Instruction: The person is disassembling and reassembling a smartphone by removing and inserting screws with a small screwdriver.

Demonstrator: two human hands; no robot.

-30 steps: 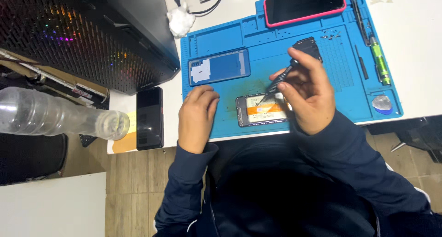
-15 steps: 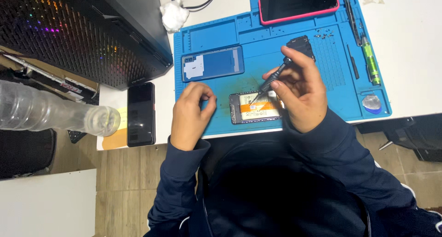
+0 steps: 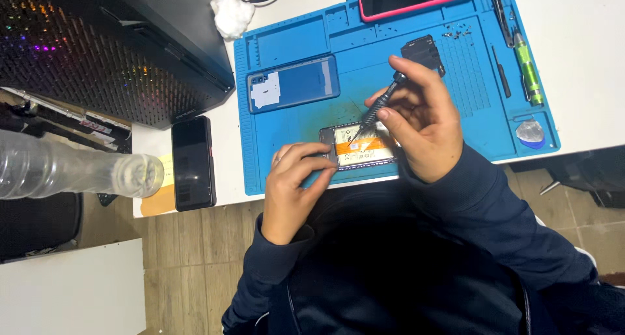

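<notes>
While my right hand [image 3: 423, 123] pinches a screwdriver [image 3: 376, 107] tip-down into the opened phone [image 3: 359, 147], my left hand [image 3: 296, 179] grips its near end to steady it on the blue mat [image 3: 286, 159]; a back cover [image 3: 293, 83] lies beyond.

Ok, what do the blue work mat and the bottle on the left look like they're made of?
Blue work mat: probably silicone or rubber, matte, with moulded compartments and ridges. Bottle: clear thin plastic, glossy, with ribbed walls you can see through.
</notes>
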